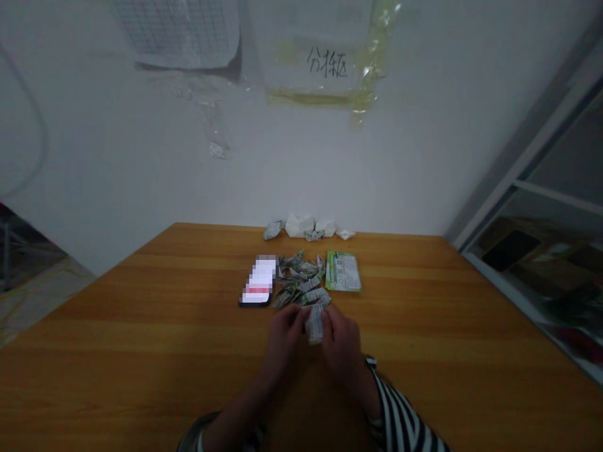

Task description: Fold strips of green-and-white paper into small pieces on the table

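Observation:
Between my two hands is a small piece of printed paper (315, 325), pale with fine lines of text. My left hand (286, 326) pinches its left edge with thumb and fingers. On the right edge my right hand (340, 336) grips it the same way. Just beyond the hands lies a loose pile of folded, crumpled printed paper pieces (301, 276), grey-white with green patches. A flat green-and-white printed packet (343, 272) rests to the right of the pile. Left of the pile lies a phone (259, 280), its lit screen blurred out.
Crumpled white tissues (300, 226) and small wads sit along the back edge of the wooden table (424, 326), against the white wall (306, 163). Taped papers (325, 63) hang on the wall. At the right stands a shelf (518, 251) with a cardboard box in it.

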Motion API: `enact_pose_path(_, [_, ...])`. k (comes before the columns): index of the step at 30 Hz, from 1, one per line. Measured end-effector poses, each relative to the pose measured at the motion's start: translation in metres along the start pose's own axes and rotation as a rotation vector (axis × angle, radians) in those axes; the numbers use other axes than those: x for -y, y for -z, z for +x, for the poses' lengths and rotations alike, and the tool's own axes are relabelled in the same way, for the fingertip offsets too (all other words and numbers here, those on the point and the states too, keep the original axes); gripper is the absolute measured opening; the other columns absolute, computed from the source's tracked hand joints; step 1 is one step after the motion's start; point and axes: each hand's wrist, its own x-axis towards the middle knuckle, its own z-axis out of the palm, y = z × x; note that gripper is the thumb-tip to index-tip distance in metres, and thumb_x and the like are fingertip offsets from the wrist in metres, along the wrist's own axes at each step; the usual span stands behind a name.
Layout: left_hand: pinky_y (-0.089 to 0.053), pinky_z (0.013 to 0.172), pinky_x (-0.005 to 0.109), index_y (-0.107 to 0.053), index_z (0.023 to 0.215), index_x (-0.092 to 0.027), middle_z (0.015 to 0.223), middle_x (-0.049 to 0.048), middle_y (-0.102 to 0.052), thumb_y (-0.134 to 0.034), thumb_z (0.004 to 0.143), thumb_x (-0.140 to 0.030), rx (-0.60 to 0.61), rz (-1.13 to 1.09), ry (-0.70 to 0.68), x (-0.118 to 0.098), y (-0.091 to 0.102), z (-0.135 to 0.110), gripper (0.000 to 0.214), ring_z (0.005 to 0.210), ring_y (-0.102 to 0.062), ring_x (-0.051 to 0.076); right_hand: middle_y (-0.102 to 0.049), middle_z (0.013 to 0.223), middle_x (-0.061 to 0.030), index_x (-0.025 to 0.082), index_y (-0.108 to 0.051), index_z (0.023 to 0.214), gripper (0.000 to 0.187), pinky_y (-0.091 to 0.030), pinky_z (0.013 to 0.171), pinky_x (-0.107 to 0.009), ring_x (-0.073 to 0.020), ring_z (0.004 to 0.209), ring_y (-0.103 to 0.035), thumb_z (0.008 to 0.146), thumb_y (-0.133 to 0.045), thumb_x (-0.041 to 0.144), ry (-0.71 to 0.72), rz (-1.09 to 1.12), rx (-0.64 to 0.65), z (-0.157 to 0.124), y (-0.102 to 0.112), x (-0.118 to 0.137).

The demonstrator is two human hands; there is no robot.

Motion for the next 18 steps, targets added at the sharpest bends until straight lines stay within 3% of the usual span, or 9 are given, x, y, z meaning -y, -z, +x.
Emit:
enact_pose_path(2, [-0.037, 0.049, 0.022, -0.056, 0.057, -0.017, 0.051, -0.0038, -0.049, -0.062, 0.077, -0.047, -0.02, 0.048, -0.018, 0.0, -0.001, -0.001, 0.036, 0.051, -0.048, 0.013, -0.061, 0.061, -0.003, 0.019, -0.056, 0.075, 0.036, -0.029, 0.051, -0.027, -0.0165, 0.052, -0.055, 0.098, -0.03, 0.029, -0.024, 0.031, -0.006, -0.001, -0.003, -0.001])
enact_pose_path(7, [-0.037, 0.05, 0.023, -0.057, 0.064, -0.018, 0.057, -0.0015, -0.053, -0.058, 0.079, -0.047, 0.086, 0.057, -0.038, 0.0, -0.006, -0.003, 0.033, 0.055, -0.049, 0.015, -0.059, 0.063, -0.0029, 0.02, -0.053, 0.073, 0.034, -0.033, 0.054, -0.027, -0.0175, 0.055, -0.055, 0.097, -0.031, 0.032, -0.119, 0.101, -0.093, -0.001, -0.007, -0.002])
enact_pose_path(12, [-0.037, 0.053, 0.024, -0.055, 0.062, -0.02, 0.058, -0.0008, -0.054, -0.057, 0.081, -0.04, 0.022, 0.112, -0.102, 0.0, -0.008, -0.007, 0.028, 0.057, -0.049, 0.017, -0.051, 0.059, 0.0006, 0.022, -0.047, 0.069, 0.033, -0.033, 0.051, -0.025, -0.016, 0.052, -0.049, 0.096, -0.033, 0.035, -0.165, 0.27, -0.125, -0.001, -0.008, 0.001])
enact_pose_path(16, [-0.039, 0.054, 0.026, -0.062, 0.068, -0.02, 0.06, 0.0007, -0.058, -0.058, 0.08, -0.041, 0.097, 0.086, -0.077, 0.001, -0.011, -0.008, 0.024, 0.056, -0.052, 0.018, -0.048, 0.057, 0.0023, 0.022, -0.044, 0.067, 0.035, -0.032, 0.048, -0.025, -0.015, 0.051, -0.046, 0.096, -0.033, 0.039, -0.235, 0.402, -0.205, -0.003, -0.011, 0.0])
enact_pose_path(18, [-0.039, 0.053, 0.026, -0.063, 0.063, -0.02, 0.057, 0.0014, -0.059, -0.059, 0.079, -0.041, 0.076, 0.099, -0.081, 0.002, -0.009, -0.006, 0.026, 0.055, -0.052, 0.019, -0.049, 0.059, 0.0021, 0.022, -0.045, 0.068, 0.035, -0.035, 0.049, -0.024, -0.0145, 0.053, -0.046, 0.096, -0.035, 0.04, -0.271, 0.483, -0.209, -0.003, -0.012, 0.0])
